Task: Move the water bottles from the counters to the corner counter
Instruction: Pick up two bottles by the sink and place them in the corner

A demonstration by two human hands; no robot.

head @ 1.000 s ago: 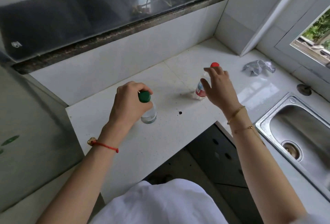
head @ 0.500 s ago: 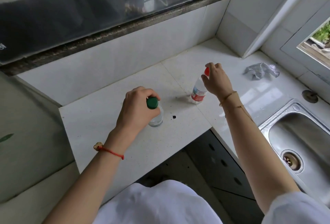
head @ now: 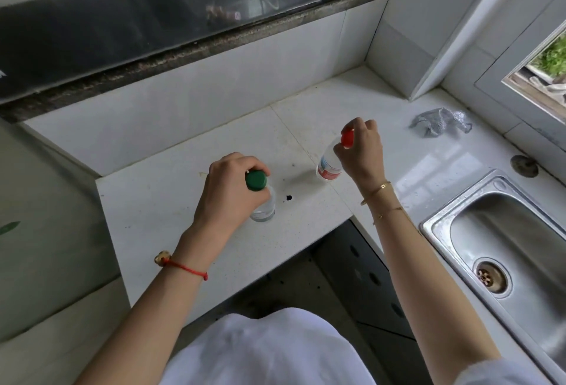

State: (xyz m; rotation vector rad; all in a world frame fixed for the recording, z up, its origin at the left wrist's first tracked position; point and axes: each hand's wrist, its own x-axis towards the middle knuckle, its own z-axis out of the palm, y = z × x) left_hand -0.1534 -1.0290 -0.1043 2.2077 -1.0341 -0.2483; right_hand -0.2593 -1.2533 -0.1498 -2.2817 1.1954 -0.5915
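Two clear water bottles stand on the white corner counter (head: pixel 171 200). My left hand (head: pixel 228 188) is wrapped around the neck of the green-capped bottle (head: pixel 256 180), whose base rests on the counter. To its right, my right hand (head: pixel 363 151) pinches the top of the red-capped bottle (head: pixel 329 167), which has a red and white label and leans slightly left, its base on the counter.
A crumpled grey cloth (head: pixel 438 122) lies at the back right. A steel sink (head: pixel 514 249) with a drain sits at the right. A small dark spot (head: pixel 288 197) marks the counter between the bottles. Tiled walls and a window ledge close the back.
My right hand has closed down over the red cap from an open reach beside it. My left hand keeps its hold on the green-capped bottle; the view has shifted slightly.
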